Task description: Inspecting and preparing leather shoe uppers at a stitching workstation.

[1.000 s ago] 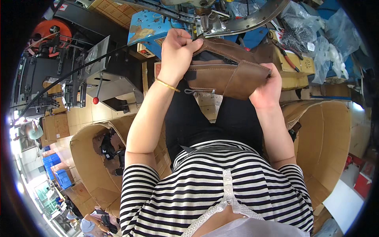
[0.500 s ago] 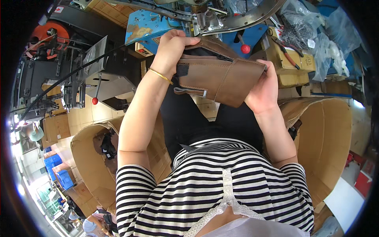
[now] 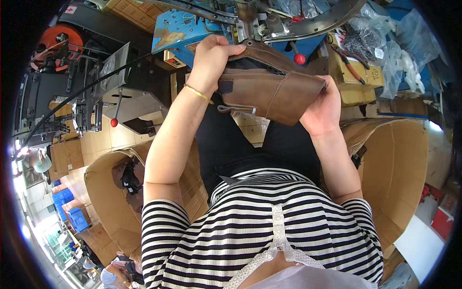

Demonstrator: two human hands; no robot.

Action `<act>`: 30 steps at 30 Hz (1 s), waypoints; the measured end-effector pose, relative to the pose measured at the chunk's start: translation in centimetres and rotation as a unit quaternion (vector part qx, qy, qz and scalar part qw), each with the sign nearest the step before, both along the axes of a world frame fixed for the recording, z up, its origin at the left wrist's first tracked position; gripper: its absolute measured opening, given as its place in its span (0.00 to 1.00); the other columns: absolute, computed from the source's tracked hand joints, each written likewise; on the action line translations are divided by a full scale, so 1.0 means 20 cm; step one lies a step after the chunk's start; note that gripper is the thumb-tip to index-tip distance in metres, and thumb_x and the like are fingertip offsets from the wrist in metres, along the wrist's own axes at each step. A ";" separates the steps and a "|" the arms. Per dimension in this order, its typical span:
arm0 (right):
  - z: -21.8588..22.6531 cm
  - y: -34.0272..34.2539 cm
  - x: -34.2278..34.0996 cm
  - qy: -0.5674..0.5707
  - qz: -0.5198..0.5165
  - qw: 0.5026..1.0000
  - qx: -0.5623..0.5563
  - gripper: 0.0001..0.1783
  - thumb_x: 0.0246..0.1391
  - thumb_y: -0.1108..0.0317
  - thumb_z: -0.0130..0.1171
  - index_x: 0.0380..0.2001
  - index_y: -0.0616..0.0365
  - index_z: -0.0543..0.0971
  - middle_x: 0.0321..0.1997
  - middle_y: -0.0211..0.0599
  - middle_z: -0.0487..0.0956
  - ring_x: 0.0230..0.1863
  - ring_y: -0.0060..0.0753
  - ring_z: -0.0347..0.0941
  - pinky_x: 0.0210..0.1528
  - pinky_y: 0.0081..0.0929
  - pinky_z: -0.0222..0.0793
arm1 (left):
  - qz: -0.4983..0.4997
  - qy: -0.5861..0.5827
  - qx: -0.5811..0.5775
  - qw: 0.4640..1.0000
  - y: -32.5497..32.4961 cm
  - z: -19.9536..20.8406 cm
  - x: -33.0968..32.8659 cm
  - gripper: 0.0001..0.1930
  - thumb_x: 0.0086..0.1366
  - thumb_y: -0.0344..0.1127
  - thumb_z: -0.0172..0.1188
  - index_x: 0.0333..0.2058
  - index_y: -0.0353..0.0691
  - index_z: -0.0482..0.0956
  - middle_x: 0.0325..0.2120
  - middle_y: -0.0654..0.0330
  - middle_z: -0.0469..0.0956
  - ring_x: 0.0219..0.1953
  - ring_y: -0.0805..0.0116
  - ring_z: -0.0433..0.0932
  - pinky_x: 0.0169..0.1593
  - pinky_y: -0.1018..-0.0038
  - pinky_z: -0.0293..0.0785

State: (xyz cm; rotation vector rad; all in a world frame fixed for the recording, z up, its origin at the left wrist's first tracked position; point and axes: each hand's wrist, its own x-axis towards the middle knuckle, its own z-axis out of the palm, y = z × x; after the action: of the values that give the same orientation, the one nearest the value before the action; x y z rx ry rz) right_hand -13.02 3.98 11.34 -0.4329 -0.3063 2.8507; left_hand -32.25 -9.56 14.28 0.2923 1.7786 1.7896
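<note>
So you've got two big open cardboard boxes flanking you, one at 8 o'clock [image 3: 108, 192] and one at 4 o'clock [image 3: 397, 178]. Up at 12 is the metal press [image 3: 246, 14], with a curved metal rail [image 3: 327, 26] sweeping off toward 1 o'clock. The top of its head is cut off by the frame, fwiw.

Right below it is the brown leather shoe upper [image 3: 284, 94], hanging between your hands over the gap in your lap, long axis running roughly 10 to 4. It's the 11 o'clock edge that sits right by the press tip. Touching or just under? Honestly can't tell from this angle.

Your left hand [image 3: 210, 60] is the nearer one to the press, thumb pinched along that edge, fingertips hidden. Your right hand [image 3: 325, 108] grips the 3 o'clock end, most of its fingers out of sight behind the leather.

Smaller stuff: the red knob [image 3: 299, 59] pokes out past the upper at 1 o'clock, a pull loop [image 3: 231, 109] sticks out at 8, and there's a tiny ringed hole [image 3: 250, 43] just past your left thumb. Too small to say if there's metal in it.
</note>
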 end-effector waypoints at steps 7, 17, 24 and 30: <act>0.11 -0.06 0.03 -0.114 -0.020 0.992 0.041 0.08 0.50 0.66 0.49 0.27 0.59 0.74 0.34 0.40 0.78 0.39 0.40 0.75 0.48 0.37 0.70 | -0.033 0.006 0.043 0.999 -0.11 -0.03 0.12 0.10 0.56 0.26 0.64 0.37 0.30 0.76 0.30 0.59 0.80 0.32 0.77 0.76 0.39 0.82 0.71; -0.01 0.06 -0.11 -0.036 -0.016 0.999 0.034 0.10 0.53 0.68 0.46 0.23 0.58 0.74 0.34 0.41 0.78 0.38 0.39 0.74 0.48 0.37 0.70 | -0.055 0.017 -0.002 0.998 -0.01 -0.02 -0.05 0.05 0.56 0.25 0.61 0.32 0.34 0.78 0.28 0.62 0.80 0.30 0.76 0.76 0.36 0.81 0.71; 0.01 0.03 -0.11 -0.034 -0.011 0.999 0.018 0.11 0.53 0.67 0.45 0.23 0.59 0.74 0.34 0.42 0.78 0.39 0.40 0.74 0.48 0.38 0.70 | -0.049 0.011 -0.026 0.998 0.00 0.00 -0.07 0.06 0.51 0.27 0.66 0.25 0.35 0.77 0.23 0.62 0.78 0.25 0.77 0.73 0.32 0.80 0.70; 0.02 0.04 -0.13 -0.069 -0.031 0.996 0.051 0.09 0.52 0.66 0.47 0.26 0.59 0.73 0.31 0.39 0.76 0.36 0.37 0.73 0.44 0.34 0.70 | -0.054 0.011 -0.016 0.998 0.01 -0.01 -0.06 0.06 0.52 0.28 0.66 0.26 0.35 0.77 0.23 0.63 0.78 0.26 0.77 0.73 0.32 0.80 0.70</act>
State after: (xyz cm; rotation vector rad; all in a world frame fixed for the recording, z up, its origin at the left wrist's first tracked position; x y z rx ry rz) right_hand -15.53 4.78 11.71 -0.6081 -0.4532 2.7350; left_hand -33.50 -9.37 14.09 0.3883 1.7698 1.6878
